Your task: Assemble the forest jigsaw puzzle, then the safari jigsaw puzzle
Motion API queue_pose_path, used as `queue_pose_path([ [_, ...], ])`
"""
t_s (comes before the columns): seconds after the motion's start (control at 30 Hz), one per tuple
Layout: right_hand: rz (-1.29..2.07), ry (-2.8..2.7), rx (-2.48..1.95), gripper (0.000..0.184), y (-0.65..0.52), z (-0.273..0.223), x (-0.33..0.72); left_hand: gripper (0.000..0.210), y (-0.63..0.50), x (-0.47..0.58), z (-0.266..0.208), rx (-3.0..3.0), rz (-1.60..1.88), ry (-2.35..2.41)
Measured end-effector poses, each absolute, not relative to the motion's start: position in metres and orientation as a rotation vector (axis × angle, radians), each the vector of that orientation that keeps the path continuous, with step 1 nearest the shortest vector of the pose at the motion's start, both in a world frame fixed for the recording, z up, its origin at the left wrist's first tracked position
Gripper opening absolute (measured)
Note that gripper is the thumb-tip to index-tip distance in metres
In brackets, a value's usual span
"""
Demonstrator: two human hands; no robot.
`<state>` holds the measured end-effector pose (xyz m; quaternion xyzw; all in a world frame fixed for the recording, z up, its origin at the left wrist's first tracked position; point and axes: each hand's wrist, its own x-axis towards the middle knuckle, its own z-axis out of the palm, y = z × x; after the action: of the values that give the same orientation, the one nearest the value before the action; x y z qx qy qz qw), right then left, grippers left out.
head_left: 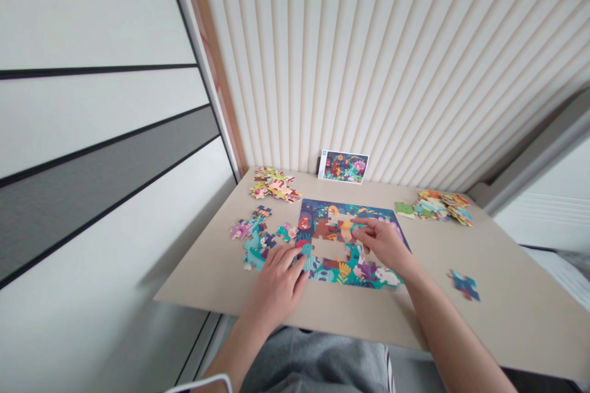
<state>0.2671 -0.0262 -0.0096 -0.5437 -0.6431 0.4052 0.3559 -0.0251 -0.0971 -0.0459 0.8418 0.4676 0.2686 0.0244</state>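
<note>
A partly assembled jigsaw puzzle (366,279) lies on the table, showing a dark forest scene with a white rabbit and flowers. Bare tabletop shows through gaps in its middle. My right hand (385,245) reaches over it from the right, thumb and index finger closed at the edge of an orange puzzle piece (346,231) beside the upper gap. Flat at the puzzle's lower left edge rests my left hand (279,279), its fingers stretched out and holding nothing. Just beyond those fingers is a group of loose teal and purple pieces (253,249).
A picture card (343,167) of the scene leans against the pleated screen (313,61) at the back. Piles of other pieces sit at the back left (275,186) and back right (440,206). One blue piece (464,285) lies apart on the table (507,319) at right.
</note>
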Motion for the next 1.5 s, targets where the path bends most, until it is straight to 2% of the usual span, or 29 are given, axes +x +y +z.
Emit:
queue_pose_path([
  [0.13,1.119,-1.754,-1.462,0.044,-0.038,-0.029,0.265,0.029,-0.097,-0.025,-0.046,2.612,0.847,1.419],
  [0.27,0.919,-1.883,-1.488,0.034,-0.036,-0.039,0.257,0.029,-0.096,-0.025,-0.045,2.64,0.858,1.382],
  [0.4,0.688,-1.968,-1.543,0.028,-0.033,-0.037,0.255,0.027,-0.097,-0.024,-0.046,2.65,0.875,1.371],
  [0.63,0.545,-2.057,-1.664,0.022,-0.037,-0.031,0.256,0.027,-0.097,-0.023,-0.048,2.648,0.899,1.39],
  [1.0,0.512,-2.172,-1.575,0.016,-0.037,-0.025,0.252,0.028,-0.095,-0.024,-0.051,2.659,0.847,1.395],
  [1.33,0.511,-2.226,-1.468,0.021,-0.038,-0.032,0.253,0.034,-0.094,0.006,-0.033,2.82,0.715,1.169],
  [1.5,0.471,-2.264,-1.452,0.03,-0.042,-0.033,0.253,0.039,-0.091,0.019,-0.036,2.815,0.706,1.1],
])
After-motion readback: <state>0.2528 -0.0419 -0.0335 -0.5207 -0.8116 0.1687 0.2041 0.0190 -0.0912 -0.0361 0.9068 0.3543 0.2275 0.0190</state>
